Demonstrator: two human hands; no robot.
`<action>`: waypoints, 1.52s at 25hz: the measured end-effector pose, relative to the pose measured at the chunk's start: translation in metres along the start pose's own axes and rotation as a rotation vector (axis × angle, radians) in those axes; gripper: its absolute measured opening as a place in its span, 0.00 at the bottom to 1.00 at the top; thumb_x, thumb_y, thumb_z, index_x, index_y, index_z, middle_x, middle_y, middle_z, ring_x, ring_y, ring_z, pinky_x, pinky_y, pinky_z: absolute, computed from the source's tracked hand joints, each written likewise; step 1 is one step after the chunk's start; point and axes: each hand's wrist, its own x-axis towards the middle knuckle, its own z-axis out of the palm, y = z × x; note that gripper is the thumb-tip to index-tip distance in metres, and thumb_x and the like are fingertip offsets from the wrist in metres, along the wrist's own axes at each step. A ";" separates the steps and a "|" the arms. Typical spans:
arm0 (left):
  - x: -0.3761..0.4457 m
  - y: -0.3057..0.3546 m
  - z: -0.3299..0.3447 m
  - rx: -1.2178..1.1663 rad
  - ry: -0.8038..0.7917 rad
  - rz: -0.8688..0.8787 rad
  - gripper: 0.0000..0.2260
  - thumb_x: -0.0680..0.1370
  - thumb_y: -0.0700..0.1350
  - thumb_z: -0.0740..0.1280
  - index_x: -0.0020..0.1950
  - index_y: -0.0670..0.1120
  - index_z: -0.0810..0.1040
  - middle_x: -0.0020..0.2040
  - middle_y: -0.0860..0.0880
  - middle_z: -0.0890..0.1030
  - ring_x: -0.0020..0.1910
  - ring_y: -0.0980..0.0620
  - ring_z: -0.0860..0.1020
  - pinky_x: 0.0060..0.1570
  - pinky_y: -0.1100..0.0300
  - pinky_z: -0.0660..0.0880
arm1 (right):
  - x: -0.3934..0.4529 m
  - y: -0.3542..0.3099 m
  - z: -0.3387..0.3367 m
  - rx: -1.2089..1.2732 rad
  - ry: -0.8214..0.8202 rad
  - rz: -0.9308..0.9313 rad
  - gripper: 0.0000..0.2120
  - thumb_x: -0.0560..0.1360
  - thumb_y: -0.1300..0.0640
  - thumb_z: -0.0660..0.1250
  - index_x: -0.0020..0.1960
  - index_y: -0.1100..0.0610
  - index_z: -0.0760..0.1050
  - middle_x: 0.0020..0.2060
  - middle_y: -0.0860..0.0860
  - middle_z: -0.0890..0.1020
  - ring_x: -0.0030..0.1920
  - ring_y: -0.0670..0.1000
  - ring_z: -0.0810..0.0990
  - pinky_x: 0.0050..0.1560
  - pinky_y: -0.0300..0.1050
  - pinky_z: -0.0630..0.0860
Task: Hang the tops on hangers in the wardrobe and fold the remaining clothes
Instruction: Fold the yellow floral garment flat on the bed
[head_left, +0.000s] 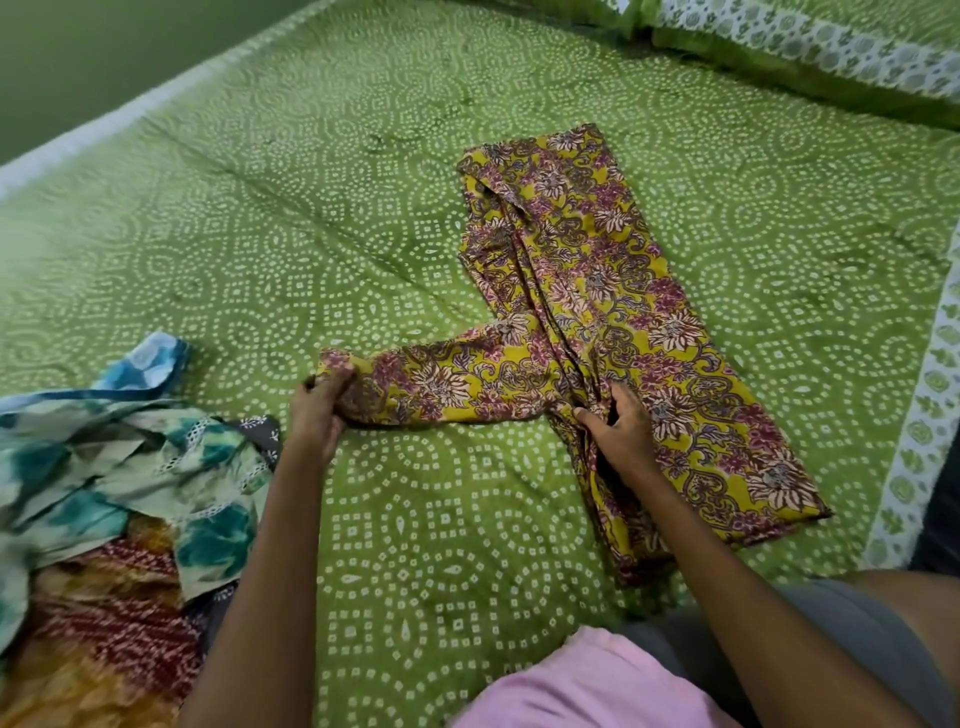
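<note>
Floral garment (597, 322) flat on bed (363, 208): left hand (317, 410) pinches sleeve end (for folding inward); right hand (621, 431), seemingly loosely curled, anchors the body.

clothes pile (104, 493) cut off at left edge, pillow (831, 47) cropped at top

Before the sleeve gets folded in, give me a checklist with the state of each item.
1. Left hand grips the cuff of the yellow floral top: ok.
2. Right hand holds the top at the sleeve's base: ok.
3. Body lies folded lengthwise, flat on the green bedsheet: ok.
4. Sleeve smooth: not ok, bunched at the cuff.
5. Pile of unfolded clothes lies apart from the top: ok.
6. Other sleeve tucked in: cannot tell.
</note>
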 end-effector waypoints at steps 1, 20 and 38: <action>0.000 0.002 -0.001 0.164 0.038 0.078 0.15 0.75 0.37 0.68 0.59 0.43 0.68 0.55 0.39 0.78 0.47 0.45 0.79 0.50 0.49 0.78 | 0.000 -0.001 0.000 0.002 0.000 0.008 0.33 0.74 0.55 0.70 0.73 0.64 0.60 0.71 0.60 0.64 0.71 0.57 0.63 0.68 0.48 0.62; -0.080 -0.043 0.144 0.894 -0.342 0.533 0.07 0.77 0.41 0.65 0.54 0.40 0.77 0.48 0.46 0.77 0.44 0.51 0.76 0.41 0.67 0.76 | 0.016 0.001 -0.026 0.591 0.117 0.480 0.23 0.79 0.56 0.62 0.71 0.61 0.65 0.66 0.57 0.71 0.66 0.58 0.70 0.64 0.47 0.68; -0.096 -0.080 0.198 0.806 -0.469 0.230 0.12 0.79 0.47 0.63 0.59 0.42 0.76 0.50 0.50 0.76 0.48 0.51 0.76 0.43 0.64 0.75 | 0.010 -0.006 -0.017 0.594 0.098 0.289 0.04 0.75 0.60 0.67 0.49 0.58 0.77 0.41 0.52 0.81 0.42 0.55 0.79 0.39 0.43 0.75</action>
